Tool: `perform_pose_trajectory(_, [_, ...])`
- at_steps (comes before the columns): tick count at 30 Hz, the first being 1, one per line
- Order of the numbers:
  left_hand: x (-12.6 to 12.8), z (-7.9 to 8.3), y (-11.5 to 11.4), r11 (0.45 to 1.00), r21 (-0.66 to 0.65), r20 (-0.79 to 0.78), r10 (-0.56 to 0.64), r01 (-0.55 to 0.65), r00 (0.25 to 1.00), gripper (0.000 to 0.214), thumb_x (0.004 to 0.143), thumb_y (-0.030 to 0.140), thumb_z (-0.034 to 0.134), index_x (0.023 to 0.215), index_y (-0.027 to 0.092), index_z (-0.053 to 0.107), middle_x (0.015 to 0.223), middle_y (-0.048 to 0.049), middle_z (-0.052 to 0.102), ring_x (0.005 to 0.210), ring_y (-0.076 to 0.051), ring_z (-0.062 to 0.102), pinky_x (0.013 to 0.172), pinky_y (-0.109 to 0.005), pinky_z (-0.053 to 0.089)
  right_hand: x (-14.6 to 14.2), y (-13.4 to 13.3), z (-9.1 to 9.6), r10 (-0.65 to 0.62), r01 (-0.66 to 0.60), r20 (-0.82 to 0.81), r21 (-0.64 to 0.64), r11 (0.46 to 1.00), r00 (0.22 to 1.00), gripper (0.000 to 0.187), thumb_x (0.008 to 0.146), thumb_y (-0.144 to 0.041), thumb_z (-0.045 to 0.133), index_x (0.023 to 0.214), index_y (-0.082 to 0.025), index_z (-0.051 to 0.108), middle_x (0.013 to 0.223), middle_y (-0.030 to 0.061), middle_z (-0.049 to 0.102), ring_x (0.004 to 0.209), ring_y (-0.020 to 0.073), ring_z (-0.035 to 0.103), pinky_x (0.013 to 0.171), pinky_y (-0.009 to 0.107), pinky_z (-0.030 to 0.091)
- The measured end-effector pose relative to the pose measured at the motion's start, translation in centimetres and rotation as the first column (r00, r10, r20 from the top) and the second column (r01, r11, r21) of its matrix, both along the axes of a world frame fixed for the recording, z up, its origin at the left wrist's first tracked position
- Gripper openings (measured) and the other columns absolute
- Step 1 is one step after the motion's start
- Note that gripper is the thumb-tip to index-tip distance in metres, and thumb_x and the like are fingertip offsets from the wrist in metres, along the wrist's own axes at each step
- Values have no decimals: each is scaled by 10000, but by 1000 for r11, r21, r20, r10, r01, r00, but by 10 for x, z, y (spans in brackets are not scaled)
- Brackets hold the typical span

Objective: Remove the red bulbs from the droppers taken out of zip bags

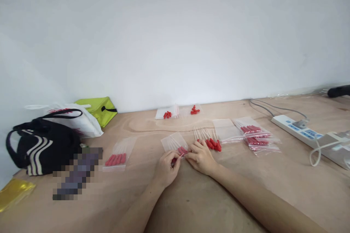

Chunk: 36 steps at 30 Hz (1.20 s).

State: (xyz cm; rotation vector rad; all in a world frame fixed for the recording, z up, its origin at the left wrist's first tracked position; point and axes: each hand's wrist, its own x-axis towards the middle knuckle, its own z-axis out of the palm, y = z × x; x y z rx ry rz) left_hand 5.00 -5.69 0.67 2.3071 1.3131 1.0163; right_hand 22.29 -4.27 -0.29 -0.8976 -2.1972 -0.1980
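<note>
Left hand (166, 167) pinches bag (173, 141) by its near edge, at the hand's 12 o'clock, on table (246, 189). Right hand (201, 157) touches same edge, grip unclear. Bag looks light, floppy, slick: hold zip edge. Sticks (212, 141) at 1 o'clock.

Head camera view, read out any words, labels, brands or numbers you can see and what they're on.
Nothing can be read.
White plastic power strip: blue markings, too small to read.
White plastic carrier bag: red print, too blurred.
On the small clear plastic zip bag in the left hand: no print visible.

Left hand (166, 167) curls closed; right hand (201, 157) seemingly pinches.
</note>
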Motion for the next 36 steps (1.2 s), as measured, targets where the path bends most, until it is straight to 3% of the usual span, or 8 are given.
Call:
perform_pose_trajectory(8, [0,-1,2,997,23,17,-76,75,997,152,815,177,430,709,181,538,907,-63,617,902,-159,576,786,-308,468,-2,0,-5,69,-69,-1,-27,997,998,154,803,-175,503,705,-207,617,690,7,544,704,136,379,655,294,223])
perform_pose_trajectory(21, [2,-11,-7,985,120,3,123,-122,992,159,832,208,377,702,200,468,753,-28,596,750,-149,594,652,-258,474,-17,-3,3,74,-65,72,-120,991,995,117,791,-215,533,688,-189,582,678,-3,545,711,128,403,637,289,204])
perform_pose_trajectory(26, [3,-11,-10,982,105,47,153,-157,987,165,840,220,379,707,195,474,763,-34,605,750,-147,597,656,-259,480,-15,-5,2,77,-74,44,-70,995,996,123,796,-187,513,696,-191,586,684,-3,564,708,129,408,645,296,211])
perform_pose_trajectory(31, [1,-3,-11,993,55,113,95,-102,989,169,839,245,395,715,191,497,786,-43,612,825,-157,596,730,-284,482,-10,-6,-1,19,-17,-92,23,1000,996,153,829,-228,489,827,-253,640,746,15,570,728,139,419,661,298,241])
perform_pose_trajectory(36, [-2,3,-12,997,49,142,46,-53,989,184,829,229,399,680,190,500,788,-50,616,870,-167,591,779,-308,476,-5,-2,-1,9,-2,-107,60,998,994,193,819,-195,482,759,-254,656,781,25,560,733,141,422,669,297,264])
